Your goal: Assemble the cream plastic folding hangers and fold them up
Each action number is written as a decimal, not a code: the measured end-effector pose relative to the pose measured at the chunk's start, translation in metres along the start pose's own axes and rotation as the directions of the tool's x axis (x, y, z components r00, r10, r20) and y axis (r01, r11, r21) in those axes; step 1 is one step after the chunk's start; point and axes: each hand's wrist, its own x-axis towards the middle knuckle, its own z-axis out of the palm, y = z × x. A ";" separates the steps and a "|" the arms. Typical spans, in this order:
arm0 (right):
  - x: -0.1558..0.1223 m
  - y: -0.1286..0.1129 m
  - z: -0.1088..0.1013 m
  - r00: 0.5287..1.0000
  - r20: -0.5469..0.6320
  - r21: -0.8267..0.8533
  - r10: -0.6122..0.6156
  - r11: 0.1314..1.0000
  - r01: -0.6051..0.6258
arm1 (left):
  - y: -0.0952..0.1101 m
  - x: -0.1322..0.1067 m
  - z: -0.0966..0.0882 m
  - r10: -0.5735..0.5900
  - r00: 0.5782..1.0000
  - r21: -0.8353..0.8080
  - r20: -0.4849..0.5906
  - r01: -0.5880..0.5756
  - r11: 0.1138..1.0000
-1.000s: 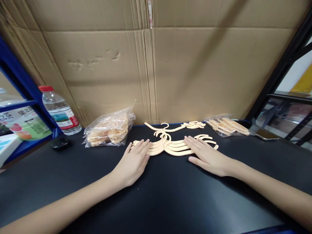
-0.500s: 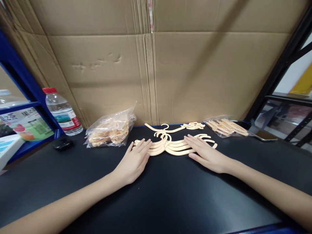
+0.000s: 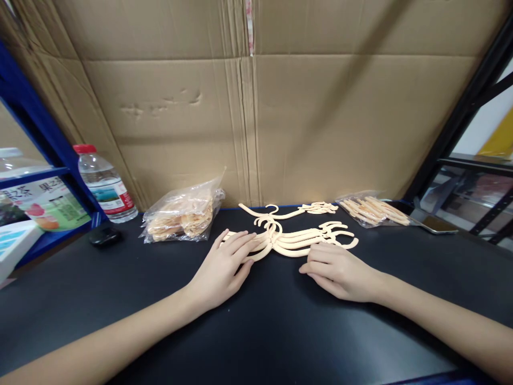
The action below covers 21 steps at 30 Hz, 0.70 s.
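Note:
Several cream-coloured hangers (image 3: pixel 292 251) lie overlapped on the black table, their hooks bunched at the middle. My left hand (image 3: pixel 224 267) lies flat across their left arms, fingers stretched out and hiding part of them. Just in front of the right arms rests my right hand (image 3: pixel 340 270), with its fingers curled in and nothing visible in them. Whether it touches the nearest hanger I cannot tell. Behind this group a single hanger (image 3: pixel 288 215) lies with its hook toward the cardboard. At its right end is a small pile of cream pieces (image 3: pixel 318 207).
A clear bag of cream pieces (image 3: pixel 180 216) lies at the back left, another bag (image 3: pixel 372 208) at the back right beside a phone (image 3: pixel 438 224). A black mouse (image 3: pixel 105 235) and a water bottle (image 3: pixel 106 184) are at left. Cardboard (image 3: pixel 340 123) walls the back.
My right hand has come off the hangers toward me, and its fingers have curled in. My left hand stays on the hangers, shifted slightly to the right.

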 end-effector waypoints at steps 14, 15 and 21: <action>-0.003 0.001 0.003 1.000 -0.024 0.013 -0.010 1.000 0.011 | 0.002 0.002 -0.003 0.042 0.998 -0.045 -0.052 -0.044 0.998; -0.003 0.002 0.004 1.000 -0.025 0.016 -0.009 1.000 0.009 | 0.002 0.001 -0.003 0.040 0.998 -0.046 -0.053 -0.043 0.998; 0.003 -0.002 -0.004 1.000 -0.023 0.003 -0.006 1.000 0.006 | 0.001 0.001 -0.002 0.034 0.998 -0.049 -0.050 -0.036 0.998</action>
